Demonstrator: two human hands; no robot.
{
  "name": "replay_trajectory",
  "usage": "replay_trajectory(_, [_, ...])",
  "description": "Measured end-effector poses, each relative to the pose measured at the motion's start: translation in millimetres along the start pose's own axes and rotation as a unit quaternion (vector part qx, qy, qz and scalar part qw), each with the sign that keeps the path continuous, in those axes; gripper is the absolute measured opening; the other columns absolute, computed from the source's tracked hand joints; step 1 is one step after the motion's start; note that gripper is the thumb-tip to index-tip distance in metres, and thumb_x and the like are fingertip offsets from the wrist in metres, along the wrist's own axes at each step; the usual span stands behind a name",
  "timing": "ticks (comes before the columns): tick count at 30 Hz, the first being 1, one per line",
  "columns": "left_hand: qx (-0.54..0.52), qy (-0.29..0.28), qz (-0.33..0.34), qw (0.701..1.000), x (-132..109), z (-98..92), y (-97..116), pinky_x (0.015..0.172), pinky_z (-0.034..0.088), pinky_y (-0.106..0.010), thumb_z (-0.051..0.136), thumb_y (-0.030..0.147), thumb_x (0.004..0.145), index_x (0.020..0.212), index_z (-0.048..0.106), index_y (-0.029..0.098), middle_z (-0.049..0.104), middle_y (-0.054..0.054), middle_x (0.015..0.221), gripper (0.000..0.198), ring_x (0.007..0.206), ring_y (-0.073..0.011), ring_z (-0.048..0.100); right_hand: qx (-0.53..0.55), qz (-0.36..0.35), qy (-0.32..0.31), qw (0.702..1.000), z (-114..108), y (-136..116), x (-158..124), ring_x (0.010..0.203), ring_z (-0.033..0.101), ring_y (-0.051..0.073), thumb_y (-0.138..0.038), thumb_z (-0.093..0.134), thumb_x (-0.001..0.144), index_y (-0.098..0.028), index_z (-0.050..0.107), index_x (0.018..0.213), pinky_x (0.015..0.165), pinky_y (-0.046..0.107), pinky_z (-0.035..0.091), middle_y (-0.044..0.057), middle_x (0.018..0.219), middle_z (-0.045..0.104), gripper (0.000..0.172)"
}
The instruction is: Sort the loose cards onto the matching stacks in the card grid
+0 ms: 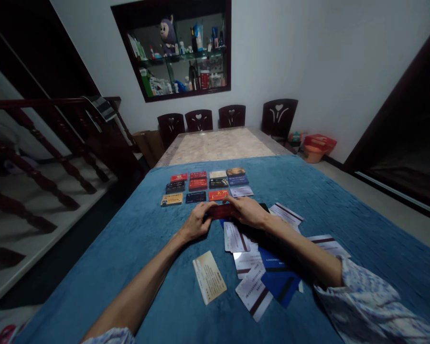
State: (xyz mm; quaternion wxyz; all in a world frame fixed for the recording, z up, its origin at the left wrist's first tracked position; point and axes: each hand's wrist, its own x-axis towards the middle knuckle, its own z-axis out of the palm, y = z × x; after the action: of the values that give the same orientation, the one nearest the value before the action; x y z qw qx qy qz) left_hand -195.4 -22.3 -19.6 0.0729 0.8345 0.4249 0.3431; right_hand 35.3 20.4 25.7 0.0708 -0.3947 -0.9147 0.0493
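Between my two hands is a dark red card (222, 211), or a thin stack of them; I cannot tell which. My left hand (198, 220) grips its left end and my right hand (249, 210) its right end. Just beyond them, card stacks stand in rows on the blue cloth, among them a red stack (218, 195), a dark blue one (196, 197), a yellow one (172, 199) and a white one (241, 191). Beneath and beside my right forearm lies a loose heap of white cards (254, 291) and blue cards (281, 282). A cream card (209, 277) lies apart, nearer to me.
The blue cloth (129, 239) covers the near part of a long table (222, 143). Dark chairs (232, 116) stand along its far side. A wooden railing (32, 172) runs at the left. An orange bin (313, 154) stands on the floor at the right.
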Motion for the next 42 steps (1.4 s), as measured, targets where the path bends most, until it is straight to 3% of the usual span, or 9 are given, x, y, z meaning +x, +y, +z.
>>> replay_trajectory(9, [0.005,-0.011,-0.010,1.000,-0.9,2.5,-2.6,0.101,0.049,-0.043,0.055,0.006,0.074,0.131,0.050,0.017,0.063,-0.011,0.120,0.058,0.110,-0.0244,0.059,-0.023,0.014,-0.001,1.000,1.3,-1.4,0.4,0.097,0.067,0.026,-0.019,0.050,0.090,-0.025,0.046,0.138,0.074,0.028,0.040,0.010,0.109,0.072,0.049])
replay_trajectory(17, [0.013,-0.007,-0.021,1.000,-1.7,4.6,-8.1,0.101,0.049,-0.045,0.056,0.010,0.080,0.131,0.052,0.017,0.064,-0.013,0.122,0.051,0.111,-0.0254,0.059,0.002,-0.005,-0.001,1.000,7.5,0.0,3.4,0.099,0.066,0.024,-0.015,0.050,0.087,-0.017,0.042,0.136,0.079,0.029,0.038,0.011,0.107,0.072,0.050])
replay_trajectory(25, [0.017,-0.006,-0.024,1.000,-2.2,5.5,-13.6,0.101,0.048,-0.046,0.054,0.009,0.082,0.137,0.049,0.018,0.063,-0.012,0.126,0.055,0.111,-0.0246,0.059,0.046,-0.016,0.019,0.999,11.6,0.7,1.7,0.112,0.057,0.028,-0.020,0.058,0.083,-0.017,0.046,0.133,0.087,0.034,0.037,0.015,0.122,0.064,0.051])
replay_trajectory(30, [0.018,-0.011,-0.040,0.999,-2.9,4.5,-12.6,0.098,0.049,-0.045,0.055,0.011,0.082,0.139,0.047,0.018,0.065,-0.011,0.117,0.058,0.106,-0.0235,0.059,0.026,-0.004,0.016,1.000,11.3,0.1,2.0,0.111,0.054,0.029,-0.023,0.060,0.083,-0.015,0.047,0.135,0.088,0.036,0.038,0.017,0.121,0.059,0.055])
replay_trajectory(42, [0.064,-0.042,-0.051,0.996,-1.1,2.0,-3.7,0.105,0.040,-0.050,0.060,0.023,0.085,0.139,0.045,0.016,0.059,-0.014,0.124,0.057,0.114,-0.0276,0.052,-0.035,0.000,0.004,0.999,3.3,-4.9,0.0,0.112,0.052,0.029,-0.032,0.062,0.087,-0.016,0.048,0.139,0.090,0.038,0.036,0.016,0.119,0.060,0.056])
